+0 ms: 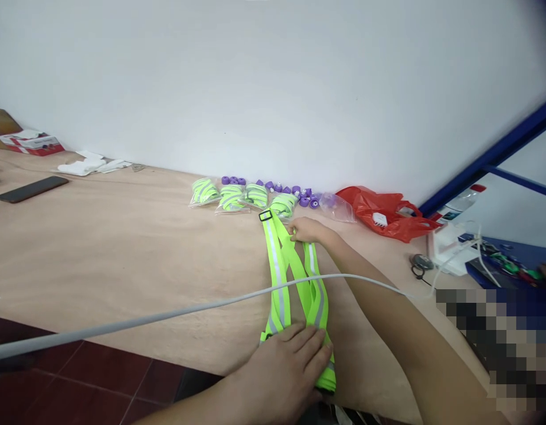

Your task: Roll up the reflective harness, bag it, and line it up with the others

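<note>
A neon yellow-green strap harness with grey reflective stripes and a black buckle at its far end lies lengthwise on the wooden table. Flat on its near end rests my left hand, fingers spread side by side over the straps. My right hand pinches a strap near the far end, its fingers closed. Just beyond the harness are several clear bags with folded neon straps, one of them close to the buckle.
Several purple caps, a clear bag and a red plastic bag lie by the wall. A white cable crosses above the harness. At left are a dark flat object, white cloths and a box.
</note>
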`<state>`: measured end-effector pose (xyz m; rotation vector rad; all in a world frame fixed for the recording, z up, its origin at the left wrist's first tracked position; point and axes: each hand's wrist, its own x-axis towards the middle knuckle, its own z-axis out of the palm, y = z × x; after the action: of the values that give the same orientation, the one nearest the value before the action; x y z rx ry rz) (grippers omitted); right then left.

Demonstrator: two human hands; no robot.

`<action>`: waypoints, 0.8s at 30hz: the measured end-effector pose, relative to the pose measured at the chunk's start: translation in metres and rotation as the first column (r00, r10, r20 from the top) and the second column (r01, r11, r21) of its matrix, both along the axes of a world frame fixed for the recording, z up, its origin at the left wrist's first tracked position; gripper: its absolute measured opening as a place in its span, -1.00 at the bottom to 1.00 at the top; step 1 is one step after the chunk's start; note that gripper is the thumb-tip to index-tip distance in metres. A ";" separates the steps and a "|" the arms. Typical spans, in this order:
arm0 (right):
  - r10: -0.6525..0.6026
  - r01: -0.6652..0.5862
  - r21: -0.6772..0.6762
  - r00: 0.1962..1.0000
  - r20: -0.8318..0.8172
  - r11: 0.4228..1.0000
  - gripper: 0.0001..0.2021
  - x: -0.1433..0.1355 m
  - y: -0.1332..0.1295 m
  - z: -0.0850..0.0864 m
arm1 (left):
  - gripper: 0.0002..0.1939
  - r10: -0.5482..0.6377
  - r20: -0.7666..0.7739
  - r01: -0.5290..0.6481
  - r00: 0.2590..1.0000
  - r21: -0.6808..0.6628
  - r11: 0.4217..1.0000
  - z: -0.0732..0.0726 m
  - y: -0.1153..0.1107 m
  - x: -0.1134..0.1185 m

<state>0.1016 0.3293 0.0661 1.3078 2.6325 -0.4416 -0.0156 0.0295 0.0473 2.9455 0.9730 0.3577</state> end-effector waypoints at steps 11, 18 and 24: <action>0.069 0.038 0.282 0.930 -0.361 0.959 -0.70 0.008 -0.082 -0.005 | -0.36 0.144 0.085 -0.122 0.986 -0.226 0.966 -0.005 -0.010 0.005; 0.595 -0.496 0.363 0.765 -0.247 0.789 -0.65 0.004 -0.136 -0.019 | -0.36 0.182 0.097 -0.144 0.978 -0.309 0.940 -0.007 -0.010 0.004; 0.197 -0.107 0.267 0.921 -0.336 0.958 -0.77 0.000 -0.144 -0.004 | -0.36 0.166 0.108 -0.121 0.980 -0.342 0.932 -0.006 -0.007 0.001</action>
<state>0.1019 0.1849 0.0617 1.1612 3.1576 -0.3728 -0.0143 0.0221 0.0415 2.5202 1.1105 0.3498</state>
